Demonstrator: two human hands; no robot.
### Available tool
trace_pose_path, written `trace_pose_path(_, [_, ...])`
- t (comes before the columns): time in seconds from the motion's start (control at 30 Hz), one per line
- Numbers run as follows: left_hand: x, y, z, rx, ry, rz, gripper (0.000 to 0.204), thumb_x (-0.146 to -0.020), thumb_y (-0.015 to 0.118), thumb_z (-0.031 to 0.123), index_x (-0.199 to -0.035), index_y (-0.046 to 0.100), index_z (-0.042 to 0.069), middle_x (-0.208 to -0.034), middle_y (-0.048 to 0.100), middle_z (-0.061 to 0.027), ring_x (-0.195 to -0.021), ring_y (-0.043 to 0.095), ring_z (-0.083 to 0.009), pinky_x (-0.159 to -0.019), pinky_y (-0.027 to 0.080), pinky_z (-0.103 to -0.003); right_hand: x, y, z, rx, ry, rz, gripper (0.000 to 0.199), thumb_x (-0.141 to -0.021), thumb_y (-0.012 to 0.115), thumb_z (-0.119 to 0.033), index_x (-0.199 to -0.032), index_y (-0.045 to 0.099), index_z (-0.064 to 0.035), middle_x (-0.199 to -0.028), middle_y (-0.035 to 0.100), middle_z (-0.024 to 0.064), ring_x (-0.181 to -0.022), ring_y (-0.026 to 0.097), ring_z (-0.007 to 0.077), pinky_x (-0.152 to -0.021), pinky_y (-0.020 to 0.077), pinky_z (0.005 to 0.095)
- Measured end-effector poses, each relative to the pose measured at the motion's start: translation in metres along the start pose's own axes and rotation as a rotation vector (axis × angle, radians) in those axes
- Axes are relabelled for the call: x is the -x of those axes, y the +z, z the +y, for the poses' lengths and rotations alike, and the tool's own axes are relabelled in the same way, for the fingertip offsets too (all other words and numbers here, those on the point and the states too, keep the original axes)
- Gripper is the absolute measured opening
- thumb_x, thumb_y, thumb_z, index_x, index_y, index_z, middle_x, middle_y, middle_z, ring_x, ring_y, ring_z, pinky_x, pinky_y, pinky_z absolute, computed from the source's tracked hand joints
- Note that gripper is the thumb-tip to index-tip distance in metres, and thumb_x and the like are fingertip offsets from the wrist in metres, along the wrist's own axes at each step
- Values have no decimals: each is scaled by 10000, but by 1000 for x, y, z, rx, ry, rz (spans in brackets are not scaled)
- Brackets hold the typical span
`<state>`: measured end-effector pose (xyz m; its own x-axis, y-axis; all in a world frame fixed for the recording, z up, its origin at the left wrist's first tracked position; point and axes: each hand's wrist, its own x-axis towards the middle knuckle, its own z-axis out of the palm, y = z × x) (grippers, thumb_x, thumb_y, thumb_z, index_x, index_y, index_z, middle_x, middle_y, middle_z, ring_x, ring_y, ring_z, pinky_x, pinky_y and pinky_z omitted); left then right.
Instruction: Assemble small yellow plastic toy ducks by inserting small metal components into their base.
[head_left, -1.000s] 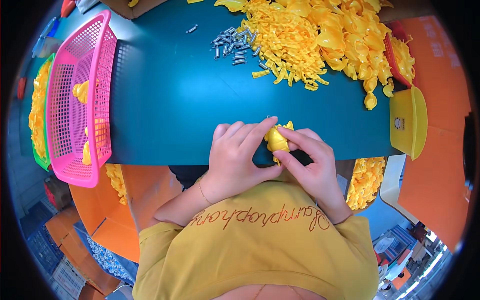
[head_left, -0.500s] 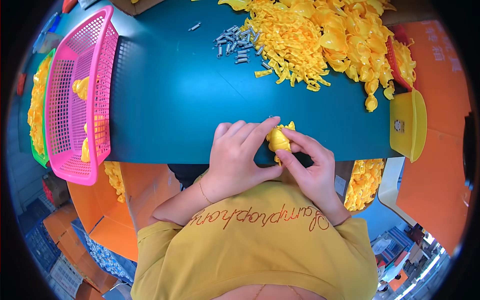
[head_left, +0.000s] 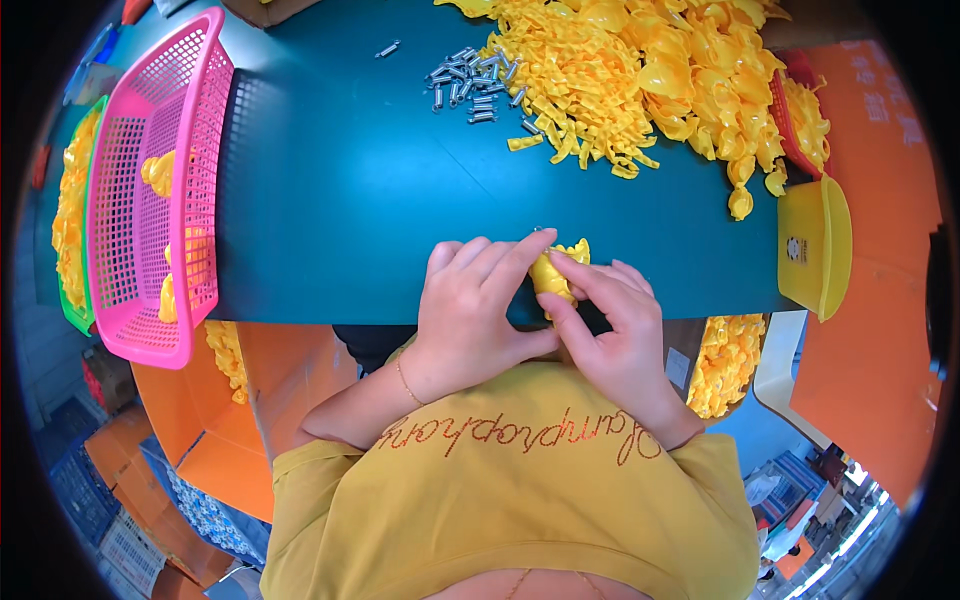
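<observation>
Teal desk (head_left: 330,200), five o'clock side: right hand (head_left: 622,332) pinching a yellow plastic shell (head_left: 548,279) between fingers (left hand (head_left: 470,310), grip unclear), apparently mid-adjustment; next move needs steadiness.

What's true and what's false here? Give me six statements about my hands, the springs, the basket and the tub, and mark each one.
1. The right hand pinches a rounded yellow plastic piece between thumb and forefinger. True.
2. The thin chain bracelet is on the right wrist. False: the bracelet is on the wrist of the left hand.
3. A single metal spring lies apart from the pile of springs. True.
4. The pink mesh basket is at the right end of the table. False: the basket is at the left end.
5. The pile of springs lies beside the yellow strips. True.
6. The yellow tub is beside the basket. False: the tub is at the opposite end.
</observation>
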<state>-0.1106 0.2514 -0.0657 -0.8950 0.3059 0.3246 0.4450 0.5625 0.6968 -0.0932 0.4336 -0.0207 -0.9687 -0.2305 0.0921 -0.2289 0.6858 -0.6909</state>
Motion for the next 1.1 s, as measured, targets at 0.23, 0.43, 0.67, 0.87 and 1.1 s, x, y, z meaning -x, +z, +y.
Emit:
trace_pose_path(0.23, [-5,-19,3,40,-67,-181,753,-692,888,302,-1382,630,144,-1047,712,-20,-882,633,-203,-806,413,-372,-11,-13,23,-122,-129,-97,461,-845,842,-140,-1293,743,-92,-1012,716,56,-1004,610,239,-906,484,371])
trace_pose_path(0.43, [-11,-28,-4,109,14,-211,792,-633,931,265,-1368,656,157,-976,681,19,-786,599,-169,-784,405,-340,-33,-38,53,-283,56,27,324,-899,793,-97,-1222,771,-84,-997,712,42,-941,641,145,-731,493,262])
trace_pose_path(0.67, [-12,-30,-4,105,50,-191,781,-639,936,267,-1361,664,142,-1010,697,1,-802,606,-186,-802,424,-335,-96,-68,56,-59,-89,146,188,-900,798,-114,-1076,784,-51,-984,748,66,-933,677,189,-808,503,312])
trace_pose_path(0.87, [-10,-23,-2,24,109,-96,784,-671,924,302,-1373,646,92,-1113,723,-45,-857,632,-215,-791,450,-351,-150,-75,54,151,-356,215,163,-899,795,-134,-1031,773,-40,-1015,757,102,-1004,682,274,-917,528,379])
trace_pose_path(1.1, [-8,-21,0,-42,111,-115,790,-702,893,341,-1407,623,107,-1160,724,-58,-893,644,-221,-798,456,-360,-251,-83,72,274,-376,304,168,-920,759,-156,-1060,792,-70,-1062,773,86,-1037,690,290,-948,528,376])
